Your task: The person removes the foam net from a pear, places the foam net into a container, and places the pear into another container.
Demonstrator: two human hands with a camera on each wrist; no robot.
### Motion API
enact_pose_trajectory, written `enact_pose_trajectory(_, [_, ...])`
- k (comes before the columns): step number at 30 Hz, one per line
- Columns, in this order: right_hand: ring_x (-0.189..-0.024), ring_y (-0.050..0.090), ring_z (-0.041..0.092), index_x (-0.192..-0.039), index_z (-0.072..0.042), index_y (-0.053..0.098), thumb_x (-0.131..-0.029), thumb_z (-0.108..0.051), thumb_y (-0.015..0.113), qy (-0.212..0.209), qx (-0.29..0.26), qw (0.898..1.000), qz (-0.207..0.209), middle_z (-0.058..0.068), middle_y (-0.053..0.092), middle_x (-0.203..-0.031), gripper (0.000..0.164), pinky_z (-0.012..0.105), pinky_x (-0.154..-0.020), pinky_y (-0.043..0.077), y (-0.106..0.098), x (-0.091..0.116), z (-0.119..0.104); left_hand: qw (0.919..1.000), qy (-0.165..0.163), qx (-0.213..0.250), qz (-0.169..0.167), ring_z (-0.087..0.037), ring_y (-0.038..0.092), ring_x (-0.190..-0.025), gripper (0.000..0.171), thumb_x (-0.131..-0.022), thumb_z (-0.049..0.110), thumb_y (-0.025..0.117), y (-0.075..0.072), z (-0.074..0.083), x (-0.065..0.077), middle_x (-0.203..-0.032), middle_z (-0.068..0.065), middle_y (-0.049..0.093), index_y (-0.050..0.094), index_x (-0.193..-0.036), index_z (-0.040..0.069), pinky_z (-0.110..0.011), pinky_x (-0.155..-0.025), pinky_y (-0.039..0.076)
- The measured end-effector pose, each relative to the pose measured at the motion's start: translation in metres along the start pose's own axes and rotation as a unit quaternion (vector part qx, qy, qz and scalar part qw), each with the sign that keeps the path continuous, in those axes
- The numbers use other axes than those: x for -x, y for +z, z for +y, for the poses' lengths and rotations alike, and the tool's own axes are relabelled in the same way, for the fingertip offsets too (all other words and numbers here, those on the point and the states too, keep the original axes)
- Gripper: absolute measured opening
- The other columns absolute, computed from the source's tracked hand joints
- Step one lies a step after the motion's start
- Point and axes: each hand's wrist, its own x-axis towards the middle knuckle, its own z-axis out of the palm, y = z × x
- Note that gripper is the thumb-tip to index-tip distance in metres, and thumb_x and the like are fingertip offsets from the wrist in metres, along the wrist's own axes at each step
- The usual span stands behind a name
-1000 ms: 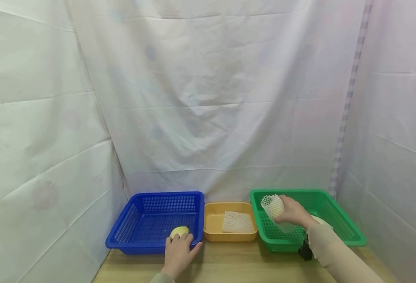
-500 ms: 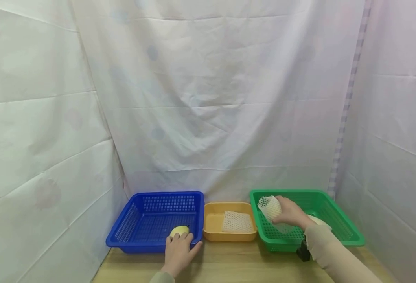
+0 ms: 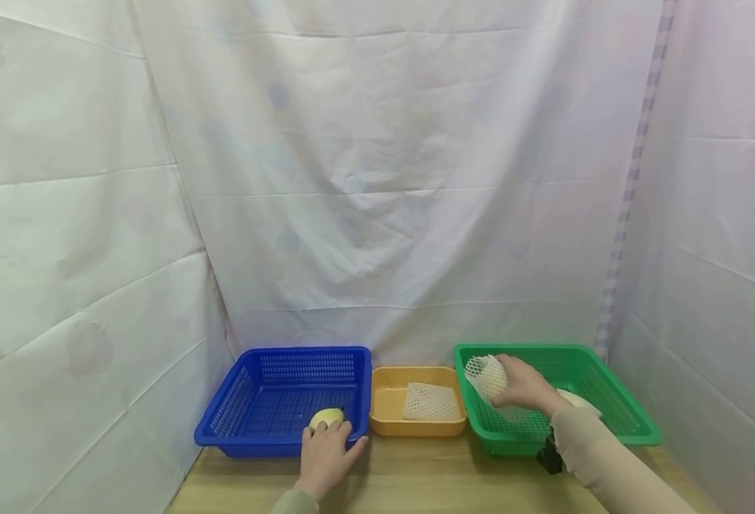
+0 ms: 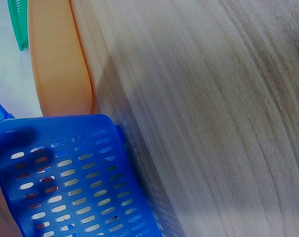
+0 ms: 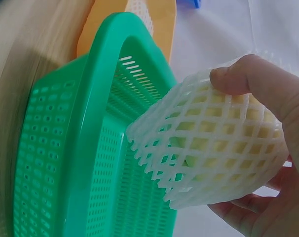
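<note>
My left hand reaches over the front rim of the blue basket, its fingers bent over a pale yellow pear with a dark stem. In the left wrist view, parts of the fingers show through the slots in the blue basket's wall. My right hand holds up another pale yellow fruit, wrapped in a white foam net sleeve, above the green basket. Thumb on one side and fingers on the other grip the sleeve, whose loose end hangs past the fruit.
Between the baskets stands a shallow orange tray with a flat white foam net in it. A whitish object lies in the green basket, partly behind the right wrist. White cloth hangs behind and at both sides of the wooden table.
My right hand has shifted slightly left with the netted fruit. My left hand stays at the pear.
</note>
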Motion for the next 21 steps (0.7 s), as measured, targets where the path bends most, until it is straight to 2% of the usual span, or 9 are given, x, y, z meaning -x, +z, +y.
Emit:
enact_pose_trajectory(5, [-0.102, 0.057, 0.031, -0.138, -0.004, 0.046, -0.068, -0.022, 0.085, -0.010, -0.004, 1.000, -0.005, 0.016, 0.056, -0.124, 0.083, 0.047, -0.069, 0.050, 0.000, 0.000, -0.006, 1.0000, -0.001, 0.002, -0.004, -0.025, 0.055, -0.088, 0.066, -0.088, 0.075, 0.036, 0.000, 0.000, -0.001, -0.097, 0.001, 0.065, 0.069, -0.102, 0.020, -0.053, -0.079, 0.038])
enact_pose_trajectory(11, [-0.101, 0.057, 0.030, -0.137, -0.007, 0.048, -0.067, -0.022, 0.086, -0.022, -0.010, 1.000, -0.010, 0.013, 0.057, -0.123, 0.081, 0.047, -0.069, 0.050, 0.004, -0.001, -0.018, 1.0000, 0.000, -0.001, -0.001, -0.026, 0.055, -0.089, 0.064, -0.089, 0.074, 0.038, -0.002, 0.001, -0.002, -0.099, 0.000, 0.066, 0.069, -0.102, 0.019, -0.053, -0.080, 0.038])
enact_pose_trajectory(21, [-0.107, 0.056, 0.033, -0.138, -0.006, 0.048, -0.067, -0.021, 0.086, -0.031, 0.010, 0.999, -0.020, 0.014, 0.055, -0.128, 0.083, 0.049, -0.074, 0.051, 0.015, -0.004, -0.031, 1.0000, -0.002, 0.002, -0.009, -0.025, 0.055, -0.087, 0.063, -0.089, 0.074, 0.038, -0.002, 0.001, 0.000, -0.098, 0.000, 0.065, 0.069, -0.101, 0.019, -0.052, -0.079, 0.038])
